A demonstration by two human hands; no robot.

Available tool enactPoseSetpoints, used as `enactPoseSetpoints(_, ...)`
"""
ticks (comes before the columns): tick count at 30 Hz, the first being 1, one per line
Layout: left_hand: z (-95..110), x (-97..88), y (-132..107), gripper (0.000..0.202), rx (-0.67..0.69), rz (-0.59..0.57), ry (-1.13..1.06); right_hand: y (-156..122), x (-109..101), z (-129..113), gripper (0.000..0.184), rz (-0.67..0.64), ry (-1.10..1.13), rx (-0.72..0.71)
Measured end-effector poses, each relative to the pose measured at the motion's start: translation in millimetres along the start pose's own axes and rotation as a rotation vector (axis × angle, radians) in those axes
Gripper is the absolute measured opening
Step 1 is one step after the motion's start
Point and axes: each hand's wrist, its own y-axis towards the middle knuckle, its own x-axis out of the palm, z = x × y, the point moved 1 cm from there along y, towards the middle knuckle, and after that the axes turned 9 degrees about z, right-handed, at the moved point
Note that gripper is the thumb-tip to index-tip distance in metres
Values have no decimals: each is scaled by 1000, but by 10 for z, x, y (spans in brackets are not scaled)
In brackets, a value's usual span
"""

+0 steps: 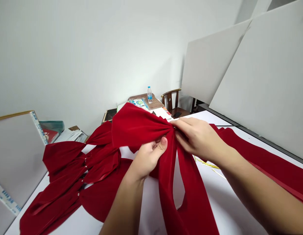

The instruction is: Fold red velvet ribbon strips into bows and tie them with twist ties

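A red velvet bow (141,125) is held up over the white table, its gathered middle between my two hands. My right hand (195,135) pinches that gathered point with thumb and fingers. Just below it, my left hand (151,156) is closed on the lower folds, thumb up. Two long red tails (195,192) hang from the middle toward the table's front. To the left lie several finished-looking red bows (65,163), overlapping in a row, each cinched at its centre with a small shiny tie. Whatever binds the held bow's centre is mostly hidden by my fingers.
Red velvet strips (254,156) lie along the right of the white table (212,195). Thin yellow ties (207,164) rest near my right wrist. A water bottle (149,95) stands on a brown tray behind. White boards (264,71) lean at the right; another board (19,153) stands left.
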Motion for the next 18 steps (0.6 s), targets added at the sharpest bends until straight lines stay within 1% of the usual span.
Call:
enactPoseSetpoints(1,-14,33,-2,54,-17,56,-56,25,-21,-19,32,-54,-21,-16)
enactPoseSetpoints(3,-31,94,-8,47,-49,133,-162,67,-80,-33,34,-153,55,-18)
enactPoseSetpoints(4,-32,119,-11,45,-68,135,-217,86,-118,-26,34,-195,129,-11)
enactPoseSetpoints(6,-16,149,-18,44,-101,94,-299,123,-205,11,33,-270,303,-6)
enactPoseSetpoints(8,16,151,-25,47,-90,81,-349,156,-286,64,34,-350,447,-13)
enactPoseSetpoints(10,44,143,-33,50,-87,85,-373,174,-345,111,35,-417,533,8)
enactPoseSetpoints(12,55,142,-47,49,-145,78,-414,175,-378,137,36,-435,567,25)
enactPoseSetpoints(16,56,166,-85,45,-280,47,-529,137,-388,154,39,-387,592,0)
enactPoseSetpoints(18,62,175,-102,38,-348,21,-561,112,-376,174,41,-379,599,-6)
